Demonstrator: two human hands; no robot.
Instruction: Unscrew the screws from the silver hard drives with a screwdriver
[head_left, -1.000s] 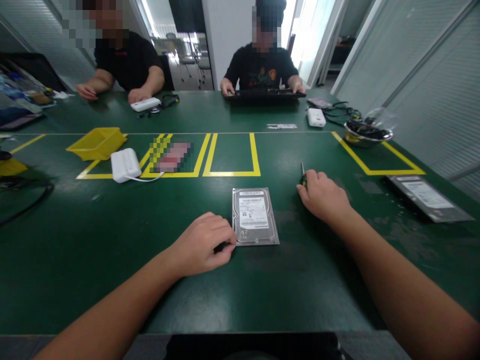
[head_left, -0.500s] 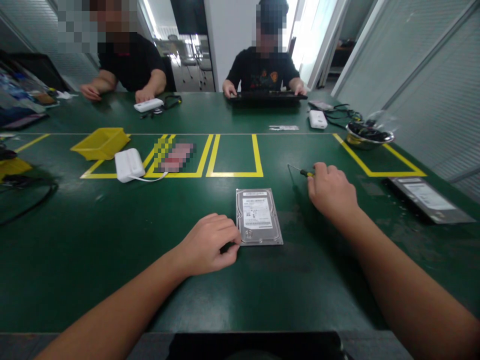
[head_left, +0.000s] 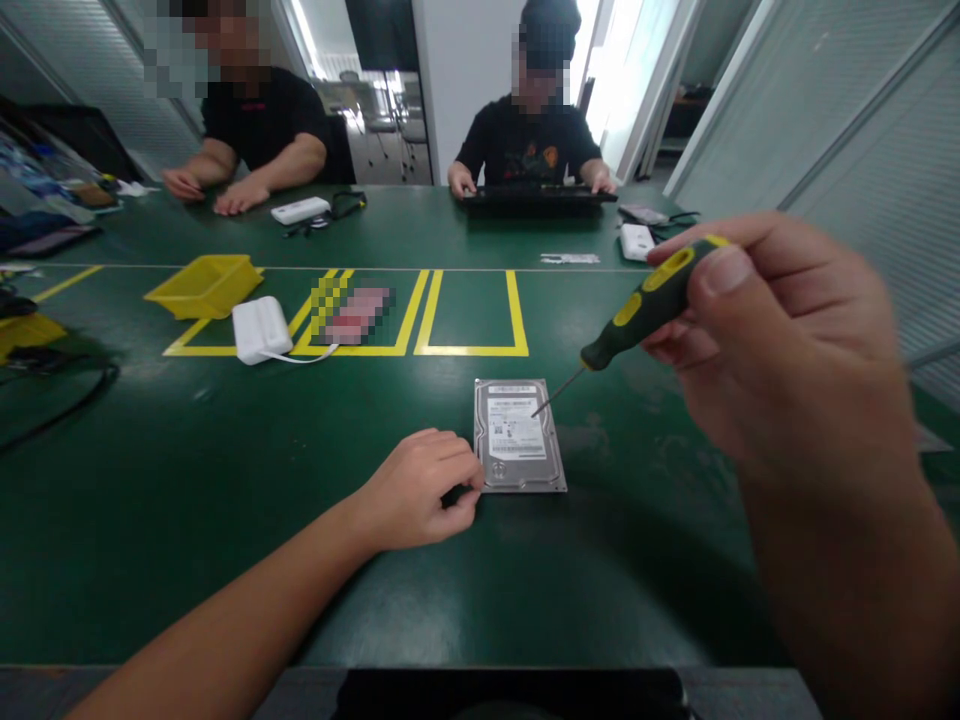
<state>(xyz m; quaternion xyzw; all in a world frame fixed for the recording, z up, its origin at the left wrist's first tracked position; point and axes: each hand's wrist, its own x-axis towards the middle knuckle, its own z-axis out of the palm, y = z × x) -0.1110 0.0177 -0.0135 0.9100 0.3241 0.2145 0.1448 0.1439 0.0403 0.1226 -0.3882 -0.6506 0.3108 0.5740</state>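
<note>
A silver hard drive [head_left: 519,470] with a white label lies flat on the green table in front of me. At its lower left corner, the curled fingers and thumb of my left hand [head_left: 426,488] grip the edge. My right hand [head_left: 795,350] is raised above the table on the right, closed round the dark green and yellow handle of a screwdriver [head_left: 637,308]. Its thin shaft slants down to the left, and in the view the tip overlaps the drive's label. Whether the tip touches the drive I cannot tell.
Yellow tape outlines [head_left: 472,351] mark the table beyond the drive. To the left are a yellow bin [head_left: 204,288] and a white power bank [head_left: 261,330] cabled to a blurred phone [head_left: 358,316]. Across the table sit two people; one holds a dark flat panel [head_left: 536,198].
My right hand has lifted the screwdriver up towards the camera, and its tip now points down-left over the drive. My left hand and the drive stay put. One person's hand moved off a white device.
</note>
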